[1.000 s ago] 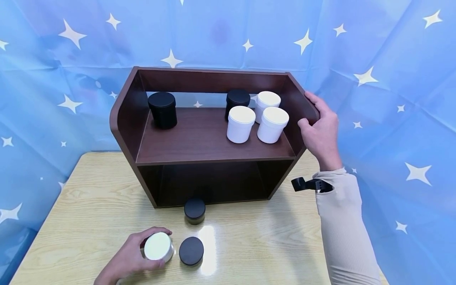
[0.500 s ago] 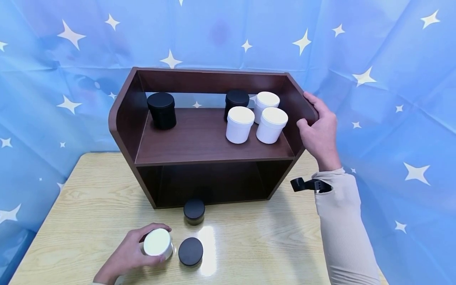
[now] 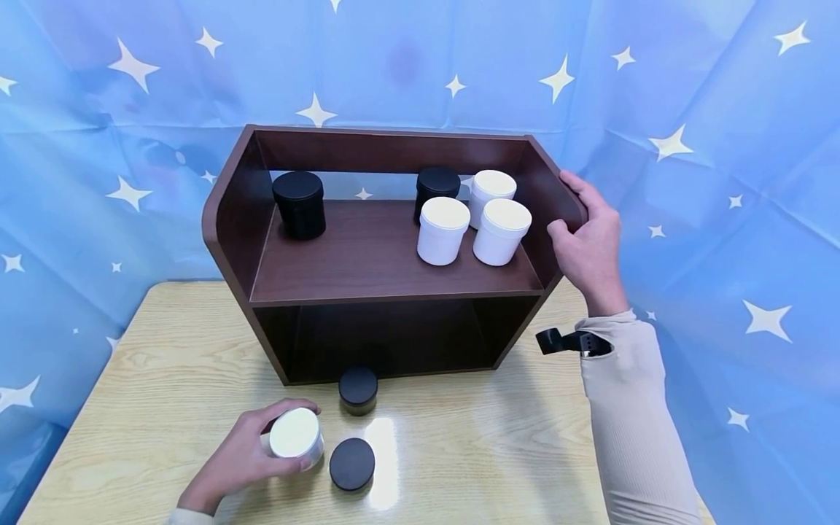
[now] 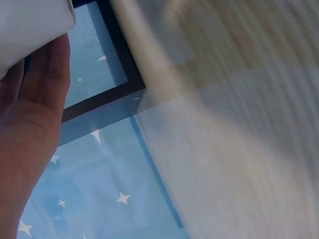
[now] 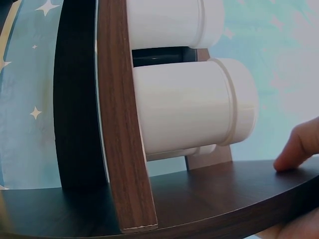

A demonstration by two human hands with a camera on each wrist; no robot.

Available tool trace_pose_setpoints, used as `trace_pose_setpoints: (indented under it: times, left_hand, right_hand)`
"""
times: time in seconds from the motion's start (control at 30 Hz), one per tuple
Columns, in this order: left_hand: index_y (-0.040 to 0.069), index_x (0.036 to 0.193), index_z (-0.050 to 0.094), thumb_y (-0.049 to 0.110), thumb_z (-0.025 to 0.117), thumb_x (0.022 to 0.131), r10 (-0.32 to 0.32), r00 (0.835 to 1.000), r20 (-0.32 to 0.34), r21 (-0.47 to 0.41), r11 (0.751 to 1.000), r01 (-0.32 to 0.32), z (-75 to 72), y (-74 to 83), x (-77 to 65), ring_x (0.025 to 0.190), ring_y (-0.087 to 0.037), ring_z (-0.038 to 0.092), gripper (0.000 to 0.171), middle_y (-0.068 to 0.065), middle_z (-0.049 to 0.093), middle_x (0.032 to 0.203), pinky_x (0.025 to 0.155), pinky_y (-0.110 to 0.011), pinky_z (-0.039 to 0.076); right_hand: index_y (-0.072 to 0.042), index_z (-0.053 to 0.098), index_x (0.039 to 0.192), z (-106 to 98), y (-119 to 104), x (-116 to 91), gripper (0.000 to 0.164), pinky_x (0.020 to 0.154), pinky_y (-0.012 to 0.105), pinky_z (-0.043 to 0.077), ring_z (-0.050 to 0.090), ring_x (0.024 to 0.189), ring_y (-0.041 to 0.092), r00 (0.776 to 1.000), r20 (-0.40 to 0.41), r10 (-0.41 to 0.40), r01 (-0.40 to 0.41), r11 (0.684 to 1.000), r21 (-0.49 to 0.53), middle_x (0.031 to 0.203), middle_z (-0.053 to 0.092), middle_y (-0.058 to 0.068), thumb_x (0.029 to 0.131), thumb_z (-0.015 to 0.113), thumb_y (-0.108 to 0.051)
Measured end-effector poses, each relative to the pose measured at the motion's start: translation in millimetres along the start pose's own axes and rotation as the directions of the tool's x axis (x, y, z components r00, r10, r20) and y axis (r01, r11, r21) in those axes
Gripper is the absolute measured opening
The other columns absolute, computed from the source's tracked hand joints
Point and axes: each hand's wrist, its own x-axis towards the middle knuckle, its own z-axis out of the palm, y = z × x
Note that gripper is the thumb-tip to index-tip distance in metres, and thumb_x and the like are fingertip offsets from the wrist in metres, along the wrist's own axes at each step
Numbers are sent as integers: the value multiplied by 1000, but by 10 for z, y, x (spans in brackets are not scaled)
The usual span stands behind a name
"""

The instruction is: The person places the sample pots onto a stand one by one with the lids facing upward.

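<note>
My left hand (image 3: 246, 448) grips a white lidded jar (image 3: 297, 436) at the table's front left, thumb on the near side and fingers round the far side. In the left wrist view only part of this white jar (image 4: 32, 30) shows above the fingers. Just right of it stands a black lidded jar (image 3: 352, 464), with another black jar (image 3: 358, 390) behind, by the shelf's base. At the right, my right hand (image 3: 590, 248) holds the side panel of the dark brown two-tier shelf (image 3: 394, 297); its thumb (image 5: 299, 147) presses the panel's inner face.
On the upper tier, white jars (image 3: 440, 237) stand at the right with a black jar (image 3: 438, 182) behind them. Another black jar (image 3: 300, 208) is at that tier's left end. A light wooden table (image 3: 459, 452) bears the shelf; a blue starred curtain (image 3: 394, 58) hangs behind.
My left hand has moved slightly forward, away from me, with the white jar in its grip. The right hand stays on the shelf's side panel.
</note>
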Motion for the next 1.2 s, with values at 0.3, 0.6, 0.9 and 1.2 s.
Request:
trace_pose_setpoints:
  times: [0.3,0.6,0.9,1.2]
  left_hand:
    - [28,125,66,18,90,69,78,997,-18,-11,997,-79,4,129,75,94,-3,66,61,12,73,112,81,-23,52]
    - [32,126,65,23,91,70,110,993,-39,32,994,-109,-64,302,142,92,-4,66,63,12,73,113,80,-24,52]
    - [32,133,63,29,92,70,178,983,-49,61,983,-175,-127,440,222,101,-2,67,69,11,72,123,84,-24,54]
    - [32,132,64,29,92,69,182,981,-60,23,983,-181,-163,572,296,102,-3,68,68,12,72,122,86,-23,54]
  right_hand:
    - [-19,60,141,-10,3,-6,65,74,12,47,59,93,8,1000,-1,-5,5,1000,-25,140,63,8,83,48,6]
    - [-19,59,141,-8,-5,-5,65,73,13,48,59,92,9,1000,1,2,-2,1000,-15,139,63,9,83,47,6]
    - [-21,59,142,-14,3,-8,65,72,13,47,59,92,10,1000,-1,4,-4,999,-34,140,63,8,83,48,5]
    - [-21,59,142,-13,8,0,64,72,13,47,59,92,10,1000,0,7,-7,999,-36,139,63,9,84,48,4]
